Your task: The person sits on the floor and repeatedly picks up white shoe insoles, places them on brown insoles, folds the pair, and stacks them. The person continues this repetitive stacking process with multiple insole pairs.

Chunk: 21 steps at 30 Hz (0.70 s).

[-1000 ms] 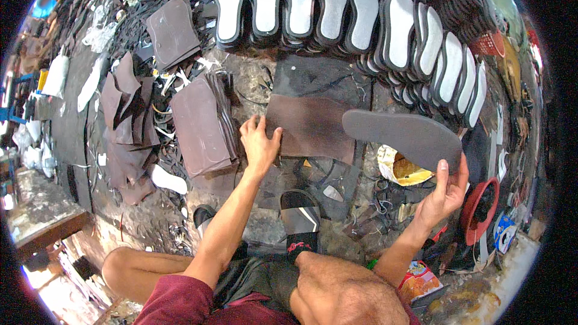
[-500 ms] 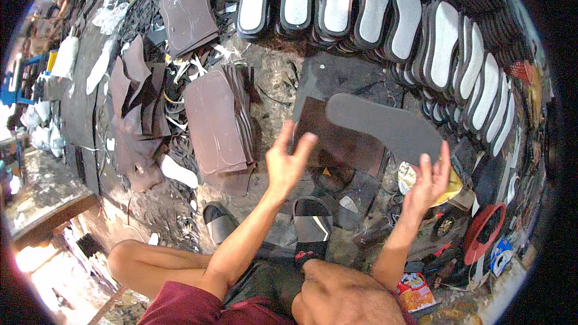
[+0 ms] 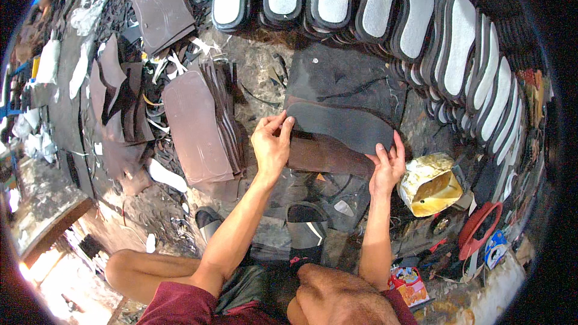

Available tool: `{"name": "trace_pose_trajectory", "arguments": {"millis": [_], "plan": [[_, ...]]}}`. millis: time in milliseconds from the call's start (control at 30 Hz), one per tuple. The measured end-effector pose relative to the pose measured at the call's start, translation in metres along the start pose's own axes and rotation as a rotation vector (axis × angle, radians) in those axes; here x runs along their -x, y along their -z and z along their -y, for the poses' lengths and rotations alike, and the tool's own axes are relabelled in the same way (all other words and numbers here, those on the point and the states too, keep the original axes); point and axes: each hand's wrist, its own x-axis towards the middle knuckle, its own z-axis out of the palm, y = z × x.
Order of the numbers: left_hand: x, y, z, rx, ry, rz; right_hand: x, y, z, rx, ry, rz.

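Observation:
A dark grey shoe sole point(image 3: 343, 125) spans my two hands over a black mat point(image 3: 343, 75). At its left end, my left hand point(image 3: 271, 149) pinches the edge between thumb and fingers. My right hand point(image 3: 387, 168) grips the wider right end, thumb on the near edge and fingers at the far side. Beneath the sole, partly covered by it, lies a brown sheet point(image 3: 328, 157). Left of my left hand stands a fanned stack of brown sheets point(image 3: 195, 126) with sole outlines on them.
Stacked black soles with white tops point(image 3: 334, 0) curve along the far and right sides. A yellow-lined open container point(image 3: 430, 186) stands beside my right hand, near a red ring-shaped object point(image 3: 480, 232). More brown sheets point(image 3: 162, 9) and scraps lie to the left.
My left hand has closed on the sole's left end; before, it was open and apart from it. The sole and my right hand have moved left and the sole is lower over the mat.

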Motion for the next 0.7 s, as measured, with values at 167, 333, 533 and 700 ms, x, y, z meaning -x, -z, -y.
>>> {"name": "trace_pose_trajectory", "arguments": {"millis": [167, 333, 533, 700], "plan": [[-0.002, -0.004, 0.002, -0.037, -0.034, -0.004, -0.006, 0.001, -0.002, -0.005, -0.012, 0.019], [-0.004, -0.006, 0.003, -0.039, -0.031, -0.011, -0.009, 0.001, -0.006, 0.068, -0.009, -0.013], [-0.008, -0.006, -0.008, -0.051, -0.038, -0.008, -0.009, 0.001, 0.013, 0.638, 0.081, -0.126], [-0.018, -0.005, -0.022, -0.511, -0.775, 0.291, -0.019, 0.007, -0.006, 0.423, 0.143, -0.168]]}}
